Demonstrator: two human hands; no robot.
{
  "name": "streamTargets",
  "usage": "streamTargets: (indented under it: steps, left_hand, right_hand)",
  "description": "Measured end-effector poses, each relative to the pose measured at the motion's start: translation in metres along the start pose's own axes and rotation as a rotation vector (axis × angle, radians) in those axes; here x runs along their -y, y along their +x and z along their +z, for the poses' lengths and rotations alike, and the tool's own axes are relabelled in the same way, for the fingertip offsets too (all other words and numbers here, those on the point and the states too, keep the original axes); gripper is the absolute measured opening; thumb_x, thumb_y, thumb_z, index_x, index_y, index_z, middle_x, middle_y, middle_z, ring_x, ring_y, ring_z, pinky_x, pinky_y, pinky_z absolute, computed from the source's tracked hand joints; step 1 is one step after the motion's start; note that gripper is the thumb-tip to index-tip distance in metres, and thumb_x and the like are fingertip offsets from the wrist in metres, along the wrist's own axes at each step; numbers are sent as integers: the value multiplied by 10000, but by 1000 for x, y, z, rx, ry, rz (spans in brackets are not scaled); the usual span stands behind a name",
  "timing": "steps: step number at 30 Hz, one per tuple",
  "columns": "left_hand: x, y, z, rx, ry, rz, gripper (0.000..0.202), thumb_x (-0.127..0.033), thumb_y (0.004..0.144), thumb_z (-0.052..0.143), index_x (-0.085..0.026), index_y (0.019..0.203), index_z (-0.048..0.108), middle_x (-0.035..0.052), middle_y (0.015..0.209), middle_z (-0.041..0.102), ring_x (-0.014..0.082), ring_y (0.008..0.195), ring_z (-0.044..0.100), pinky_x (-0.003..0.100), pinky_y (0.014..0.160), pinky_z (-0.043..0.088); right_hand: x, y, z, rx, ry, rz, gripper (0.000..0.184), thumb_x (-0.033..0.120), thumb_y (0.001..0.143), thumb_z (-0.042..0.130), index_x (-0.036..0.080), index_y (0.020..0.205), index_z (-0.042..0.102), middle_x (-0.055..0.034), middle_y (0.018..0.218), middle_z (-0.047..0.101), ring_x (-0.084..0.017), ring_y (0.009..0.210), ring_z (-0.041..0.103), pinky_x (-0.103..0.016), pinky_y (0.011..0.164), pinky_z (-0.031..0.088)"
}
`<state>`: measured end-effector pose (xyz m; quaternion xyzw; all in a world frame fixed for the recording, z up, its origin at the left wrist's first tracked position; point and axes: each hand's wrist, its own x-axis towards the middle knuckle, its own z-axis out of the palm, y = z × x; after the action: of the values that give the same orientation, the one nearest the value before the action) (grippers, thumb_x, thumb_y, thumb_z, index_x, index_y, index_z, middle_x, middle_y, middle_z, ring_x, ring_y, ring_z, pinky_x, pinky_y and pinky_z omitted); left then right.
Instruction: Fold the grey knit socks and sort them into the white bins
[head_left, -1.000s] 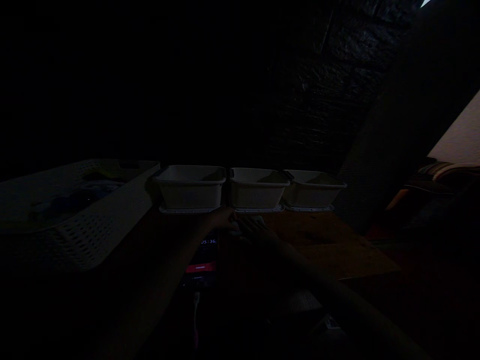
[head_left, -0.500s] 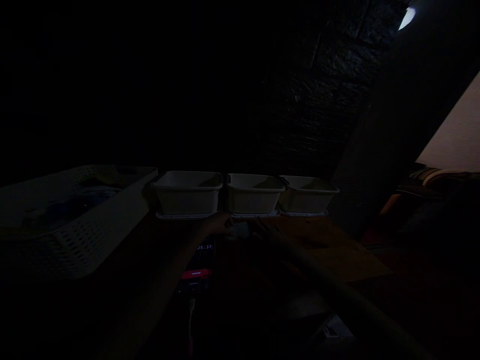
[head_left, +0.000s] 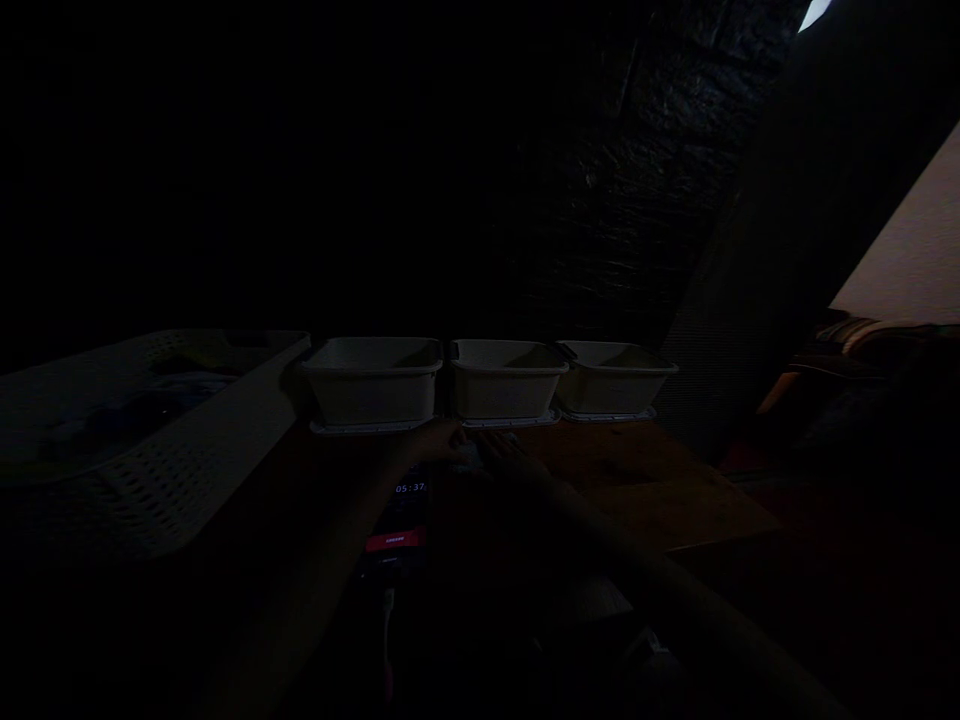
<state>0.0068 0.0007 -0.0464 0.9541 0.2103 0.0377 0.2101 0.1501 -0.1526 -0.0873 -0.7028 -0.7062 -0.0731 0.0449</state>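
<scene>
The scene is very dark. My left hand (head_left: 439, 442) and my right hand (head_left: 504, 452) meet on the brown table (head_left: 637, 480), just in front of the row of white tubs. Between the fingers lies a small pale thing (head_left: 471, 456); it is too dim to name or to tell who grips it. Three white tubs stand side by side: left tub (head_left: 373, 385), middle tub (head_left: 504, 382), right tub (head_left: 611, 381). A phone (head_left: 401, 520) with a lit timer and a red button lies under my left forearm.
A large white perforated basket (head_left: 187, 450) with dark items inside stands at the left. A cable (head_left: 388, 625) runs from the phone toward me. A dark wall rises behind the tubs. Dim objects sit at the far right (head_left: 862, 350).
My right hand slid back left to meet my left hand at the pale thing. The timer went from 05:36 to 05:37. The view shifted slightly.
</scene>
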Motion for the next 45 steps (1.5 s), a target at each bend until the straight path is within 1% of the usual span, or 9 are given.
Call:
streamTargets:
  steps: [7,13,17,25,29,33,36,40,45]
  left_hand:
    - [-2,-2,-1,2,-3,-3,437,-384,682,706,-137,1026,599,78,1027,644,198,900,606,236,699,443]
    - [-4,-3,-2,-8,24,11,459,-395,686,702,-124,1040,595,99,1037,639,206,915,597,250,725,443]
    - [-7,-4,-3,8,20,-3,438,-389,689,695,-142,1035,589,81,1040,639,194,912,596,241,717,445]
    - [-16,-9,-7,9,49,-26,432,-385,686,696,-137,1023,592,83,1031,645,198,913,598,240,712,439]
    - [-18,-10,-8,9,39,-28,400,-376,692,694,-155,1009,594,73,1044,642,196,920,596,236,711,435]
    - [-19,-10,-9,32,42,-27,424,-371,702,697,-134,1036,590,91,1057,635,196,928,592,233,713,431]
    - [-20,-11,-9,11,53,-21,403,-351,709,692,-143,1039,590,85,1068,633,193,922,591,235,718,430]
    - [-20,-12,-9,13,58,-24,385,-354,706,693,-160,1025,596,76,1040,643,192,910,597,239,717,435]
    - [-20,-12,-10,12,50,-31,400,-369,697,700,-154,1020,602,79,1052,641,201,923,595,237,705,430]
  right_hand:
    - [-18,-14,-2,50,79,115,763,585,897,251,117,1493,154,-153,1513,87,-270,1417,118,-482,1122,211]
    - [-17,-18,-9,135,121,272,745,639,870,213,263,1499,83,-55,1532,49,-339,1412,48,-655,1054,66]
    - [-11,-21,-18,166,114,289,779,646,862,242,240,1502,60,-135,1521,77,-337,1413,49,-640,1057,65]
    - [-10,-20,-17,158,105,294,790,682,844,248,294,1495,25,-120,1524,72,-324,1415,67,-651,1042,83]
    - [-25,-17,-15,200,127,290,730,610,888,222,257,1499,34,-80,1527,76,-282,1420,93,-608,1068,157]
    - [-51,-24,-10,48,11,285,662,531,927,166,191,1494,147,-84,1516,139,-248,1412,159,-574,1097,161]
    - [-61,-31,-6,39,-54,267,680,571,911,174,206,1485,184,-58,1517,150,-257,1408,166,-591,1093,152]
    - [-55,-31,-4,55,-74,234,686,613,890,201,276,1485,145,-39,1524,118,-276,1409,150,-636,1061,146]
    - [-44,-22,-3,121,4,275,728,623,883,202,240,1495,108,-74,1525,104,-272,1414,129,-617,1071,143]
